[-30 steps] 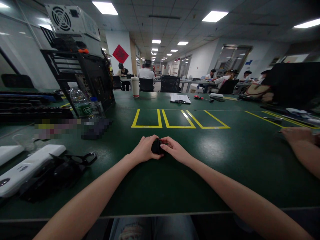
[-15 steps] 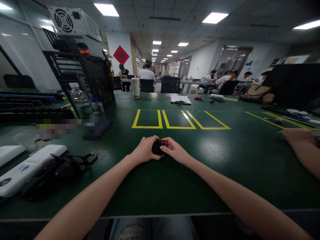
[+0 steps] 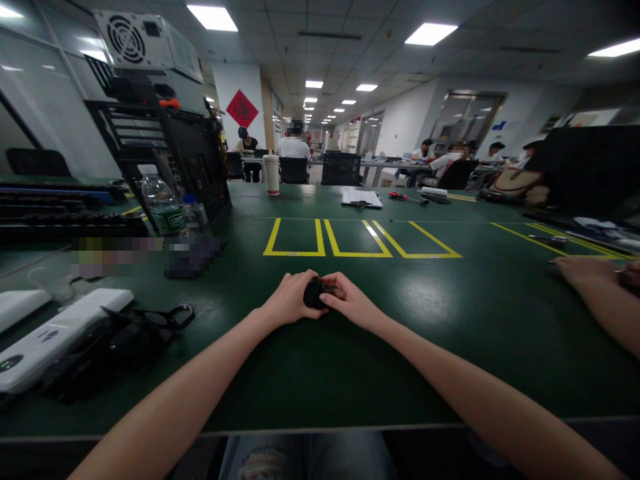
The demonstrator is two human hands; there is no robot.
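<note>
A small black rounded object [image 3: 313,294] sits at the green tabletop, between my two hands; its exact kind is hard to make out. My left hand [image 3: 286,298] is wrapped round its left side, thumb at the near edge and fingers over the far edge. My right hand [image 3: 351,301] is closed at its right side, with thumb and fingertips pressed to it. Both hands cover much of the object. Just beyond the hands, yellow tape outlines [image 3: 357,255] mark the green table [image 3: 320,380].
At left lie a white power bank-like device [image 3: 65,340] and black glasses [image 3: 173,317], near a water bottle [image 3: 161,203] and a computer case [image 3: 190,160]. A cup [image 3: 271,175], clipboard [image 3: 361,199] and red screwdriver [image 3: 399,196] stand farther back. Another person's hand [image 3: 585,270] is at right.
My hands stay around the black object, with only a tiny shift of the right fingers. The other person's hand at right has moved slightly left.
</note>
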